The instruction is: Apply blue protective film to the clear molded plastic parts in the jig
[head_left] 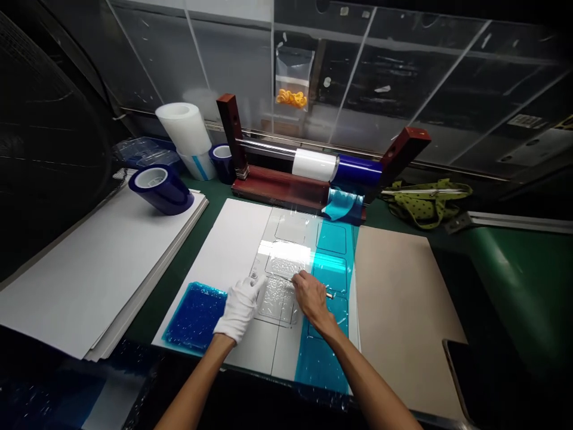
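My left hand (240,306), in a white glove, rests at the left edge of a clear film piece (277,298) with a bubbled surface. Its index finger and thumb reach forward, and nothing shows in its grasp. My bare right hand (311,295) is closed around a thin, pen-like tool (330,295); one end sticks out to the right, and a slim tip points left over the film. Beneath lies a flat sheet (255,352) marked with rounded rectangles. Translucent blue film (320,364) covers its right strip. A stack of dark blue film pieces (194,316) lies left of my gloved hand.
Behind the sheet stands a wooden roll holder (277,186) with a white roll (314,165) and a blue film roll (359,171). At left, a blue tape roll (168,194) sits on stacked white sheets (98,263). Brown board (403,298) and a dark phone-like slab (474,376) are at right.
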A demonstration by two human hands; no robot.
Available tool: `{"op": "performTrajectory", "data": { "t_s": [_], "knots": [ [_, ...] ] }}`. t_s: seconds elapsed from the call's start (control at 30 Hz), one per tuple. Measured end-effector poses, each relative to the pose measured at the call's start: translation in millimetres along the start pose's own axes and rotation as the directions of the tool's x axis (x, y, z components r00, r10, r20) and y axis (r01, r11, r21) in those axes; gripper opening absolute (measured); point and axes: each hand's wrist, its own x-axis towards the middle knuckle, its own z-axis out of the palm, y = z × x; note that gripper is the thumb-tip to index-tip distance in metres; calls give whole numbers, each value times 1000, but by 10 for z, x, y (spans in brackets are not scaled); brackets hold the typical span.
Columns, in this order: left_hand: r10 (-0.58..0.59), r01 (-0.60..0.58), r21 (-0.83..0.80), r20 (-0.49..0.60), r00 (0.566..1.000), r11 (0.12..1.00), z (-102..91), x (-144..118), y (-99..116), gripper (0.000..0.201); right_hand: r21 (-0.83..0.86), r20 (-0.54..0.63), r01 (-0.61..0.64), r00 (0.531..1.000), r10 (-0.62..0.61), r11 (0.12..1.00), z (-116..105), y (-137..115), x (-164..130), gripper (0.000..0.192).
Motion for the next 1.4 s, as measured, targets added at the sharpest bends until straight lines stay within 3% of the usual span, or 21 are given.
{"op": "performTrajectory", "data": {
  "t_s": [0.13,0.3,0.63,0.77,0.87,0.97,1.13,1.27,1.4],
  "knots": [
    [15,-20,80,63,998,997,115,84,-29,62,-49,59,73,996,-70,996,61,-257,423,23],
    [28,-39,127,83,996,991,118,86,-65,57,-108,110,156,983,-144,982,29,-372,552,21],
    [62,-67,103,47,997,992,49,105,-60,63,-235,170,20,985,21,972,-247,417,85,30],
    [64,-64,57,2,998,996,14,128,-92,53,-229,180,-64,978,107,971,-407,489,-12,28],
    [-19,20,15,-74,997,1000,-55,51,-103,36,-163,157,-154,971,180,975,-448,471,-163,29],
    [-93,82,-77,-148,985,994,-109,-138,-66,29,-45,162,-219,961,224,975,-386,440,-462,24],
    [-101,58,-223,-185,977,973,-31,-497,93,21,78,223,-299,935,275,951,-90,348,-942,18],
    [-48,-4,-258,-195,980,966,95,-669,224,22,124,232,-350,920,316,928,138,297,-1031,19],
    [-16,-34,-234,-206,978,972,195,-746,309,27,184,227,-376,915,333,908,230,274,-991,23]
  ]
}}
